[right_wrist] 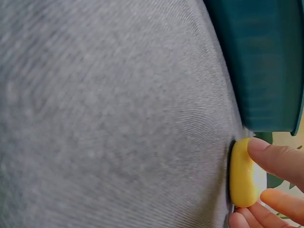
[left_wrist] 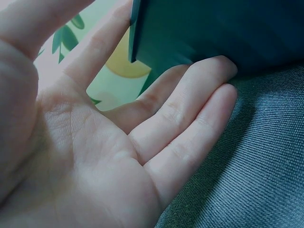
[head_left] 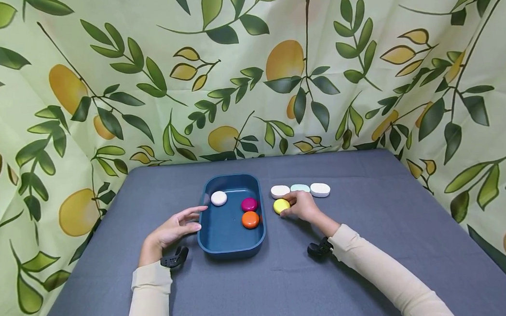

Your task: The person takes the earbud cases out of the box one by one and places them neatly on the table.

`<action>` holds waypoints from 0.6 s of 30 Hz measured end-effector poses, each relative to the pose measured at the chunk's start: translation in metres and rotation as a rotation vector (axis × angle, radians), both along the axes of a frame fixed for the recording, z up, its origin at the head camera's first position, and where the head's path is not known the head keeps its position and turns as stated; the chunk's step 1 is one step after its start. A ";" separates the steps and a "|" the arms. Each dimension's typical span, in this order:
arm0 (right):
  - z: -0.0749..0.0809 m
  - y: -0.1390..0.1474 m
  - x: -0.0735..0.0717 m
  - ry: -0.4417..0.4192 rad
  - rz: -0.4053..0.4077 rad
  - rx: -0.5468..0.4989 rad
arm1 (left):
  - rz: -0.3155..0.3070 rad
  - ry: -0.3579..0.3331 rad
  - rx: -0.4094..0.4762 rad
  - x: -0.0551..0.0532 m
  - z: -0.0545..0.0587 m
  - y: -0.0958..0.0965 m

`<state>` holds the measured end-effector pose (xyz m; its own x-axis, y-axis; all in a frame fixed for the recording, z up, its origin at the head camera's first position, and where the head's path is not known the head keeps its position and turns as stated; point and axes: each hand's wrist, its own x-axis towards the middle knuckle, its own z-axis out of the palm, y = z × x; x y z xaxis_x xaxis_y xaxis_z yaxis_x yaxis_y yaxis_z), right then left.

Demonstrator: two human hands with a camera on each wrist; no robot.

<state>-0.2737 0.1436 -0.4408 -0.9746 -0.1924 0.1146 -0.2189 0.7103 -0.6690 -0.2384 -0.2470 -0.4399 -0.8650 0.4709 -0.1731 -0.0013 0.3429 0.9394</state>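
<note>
A blue rectangular tray (head_left: 232,250) sits on the table, with a smooth white round piece (head_left: 218,198), a magenta one (head_left: 249,204) and an orange one (head_left: 250,220) inside. My left hand (head_left: 176,229) rests against the tray's left side, its fingers loosely extended; the left wrist view shows fingertips (left_wrist: 216,66) at the outer wall. To the right of the tray, my right hand (head_left: 305,207) pinches a glossy yellow round piece (right_wrist: 241,173) between thumb and fingers. That piece sits at the table surface in the right wrist view.
Behind the right hand stand two white oval pieces (head_left: 280,191) (head_left: 320,189) with a pale mint one (head_left: 300,188) between them. Grey-blue cloth (head_left: 244,294) covers the table. A leaf-and-fruit patterned curtain (head_left: 248,81) surrounds its back and sides.
</note>
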 end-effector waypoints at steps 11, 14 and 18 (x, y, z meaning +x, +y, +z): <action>0.025 -0.010 0.010 0.025 0.021 -0.078 | -0.008 0.005 0.004 -0.001 0.001 0.000; 0.034 -0.020 0.014 -0.001 0.047 -0.107 | -0.008 0.002 0.003 -0.001 0.001 0.000; 0.044 -0.035 0.019 -0.036 0.088 -0.139 | -0.006 0.003 -0.002 -0.001 0.001 0.000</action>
